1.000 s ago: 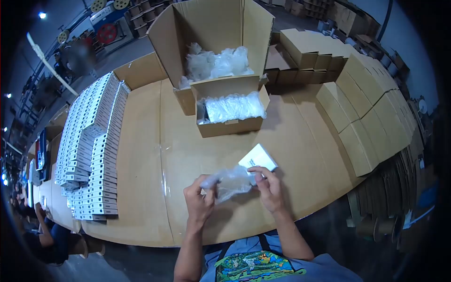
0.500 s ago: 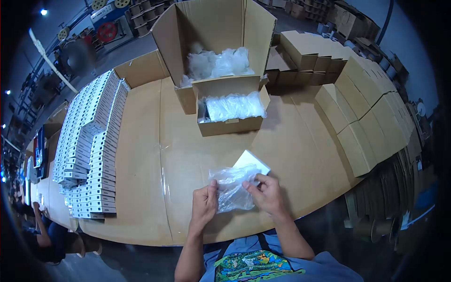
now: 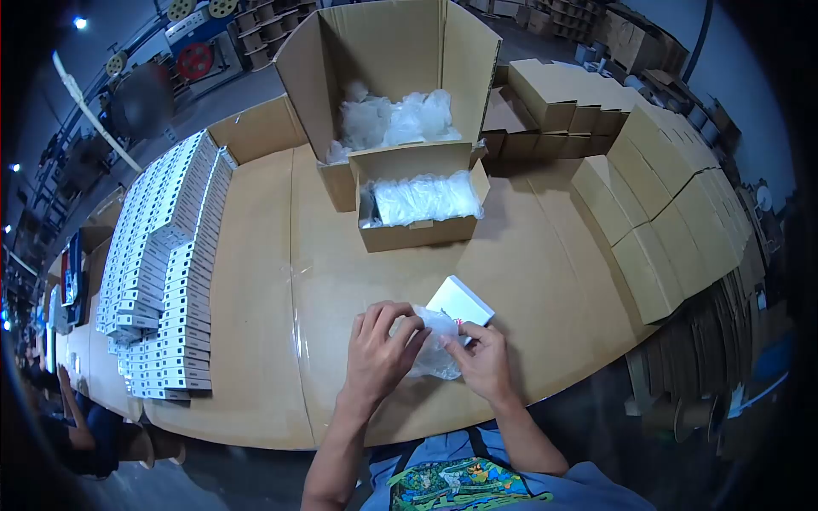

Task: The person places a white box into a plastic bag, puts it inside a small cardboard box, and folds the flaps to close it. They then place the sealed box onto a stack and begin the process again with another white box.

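Note:
A clear plastic bag (image 3: 437, 368) is between my two hands, near the table's front edge. My left hand (image 3: 381, 349) is at the bag's left side with its fingers curled; their tips partly hide behind the hand and plastic. My right hand (image 3: 482, 362) pinches the bag's right side between thumb and fingers. Just beyond the bag a white box (image 3: 460, 301) lies flat on the cardboard-covered table (image 3: 341, 272), its near part covered by the bag and my right hand.
An open carton (image 3: 417, 237) of plastic-wrapped items stands ahead, before a taller carton (image 3: 388, 51) with loose plastic bags. White boxes (image 3: 170, 255) are stacked at left, brown cartons (image 3: 665, 213) at right. Another person's arm (image 3: 75, 413) shows at far left.
My left hand has risen and turned over the bag, its fingers now curled on top. The bag is bunched smaller, and more of the white box shows. My right hand still pinches the bag.

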Demonstrator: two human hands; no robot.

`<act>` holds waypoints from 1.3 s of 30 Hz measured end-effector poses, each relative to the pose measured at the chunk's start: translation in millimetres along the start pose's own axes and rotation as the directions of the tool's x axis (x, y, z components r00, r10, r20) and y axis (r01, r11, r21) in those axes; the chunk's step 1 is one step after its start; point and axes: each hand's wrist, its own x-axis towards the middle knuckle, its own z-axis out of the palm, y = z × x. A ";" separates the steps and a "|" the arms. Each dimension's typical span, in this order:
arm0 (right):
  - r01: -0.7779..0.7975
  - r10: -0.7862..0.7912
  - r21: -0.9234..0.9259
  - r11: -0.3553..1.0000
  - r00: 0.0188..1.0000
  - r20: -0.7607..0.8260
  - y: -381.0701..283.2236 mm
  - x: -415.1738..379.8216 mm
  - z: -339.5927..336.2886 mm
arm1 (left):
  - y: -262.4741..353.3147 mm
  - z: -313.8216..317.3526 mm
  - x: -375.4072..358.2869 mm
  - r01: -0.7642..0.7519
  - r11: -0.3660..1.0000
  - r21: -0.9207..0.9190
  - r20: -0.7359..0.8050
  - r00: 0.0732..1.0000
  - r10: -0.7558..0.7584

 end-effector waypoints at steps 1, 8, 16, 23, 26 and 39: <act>-0.001 0.001 -0.016 1.000 1.000 0.001 -2.1 0.5 -1.0 | -1.5 -0.1 2.3 -0.012 1.000 -0.020 0.016 1.000 0.012; 0.059 -0.050 -0.144 0.988 0.997 0.064 -13.8 -1.8 -8.2 | 0.8 -13.5 9.9 0.254 0.936 -0.243 0.298 0.938 -0.177; 0.171 -0.150 -0.236 0.957 0.983 0.104 -30.1 1.6 -14.8 | -8.4 -3.1 18.8 0.412 0.852 -0.322 0.447 0.860 -0.247; 0.091 -0.058 -0.180 0.979 0.981 0.184 -23.5 -2.3 -23.0 | -17.6 0.1 22.3 0.539 0.452 -0.711 0.383 0.835 -0.395; 0.094 -0.086 -0.094 0.991 0.993 0.080 -2.3 -3.7 -16.3 | -38.3 30.0 8.8 0.106 0.499 -0.860 -0.134 0.897 -0.420; 0.247 -0.253 0.136 0.959 0.967 0.030 -17.3 8.7 -33.8 | -10.7 24.5 -36.5 0.474 0.267 -0.839 0.316 0.825 -0.469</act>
